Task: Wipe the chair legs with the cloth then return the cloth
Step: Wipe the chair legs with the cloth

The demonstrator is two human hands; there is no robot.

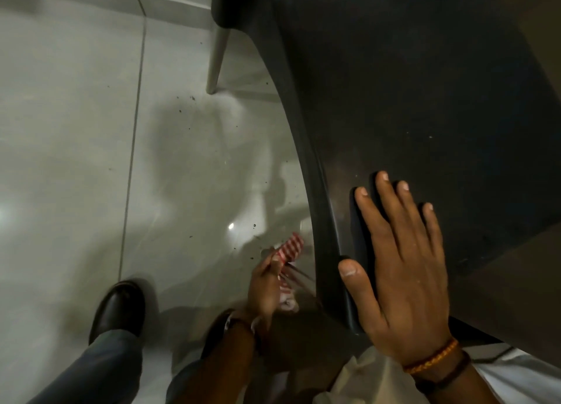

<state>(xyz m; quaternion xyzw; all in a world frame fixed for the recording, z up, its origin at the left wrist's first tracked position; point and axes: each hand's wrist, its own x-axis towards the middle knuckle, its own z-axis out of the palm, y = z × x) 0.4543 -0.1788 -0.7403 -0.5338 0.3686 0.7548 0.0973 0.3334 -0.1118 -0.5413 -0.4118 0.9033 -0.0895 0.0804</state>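
The red-and-white striped cloth is bunched in the left hand, whose fingers are closed around it, low beside the near left edge of the dark plastic chair seat and just above the glossy pale tiled floor; the leg there is hidden and blurred. The right hand lies flat on the seat with fingers spread, thumb hooked over the seat's left rim, holding nothing. A pale tapered chair leg stands at the seat's far left corner, and a black shoe rests on the floor near the bottom.
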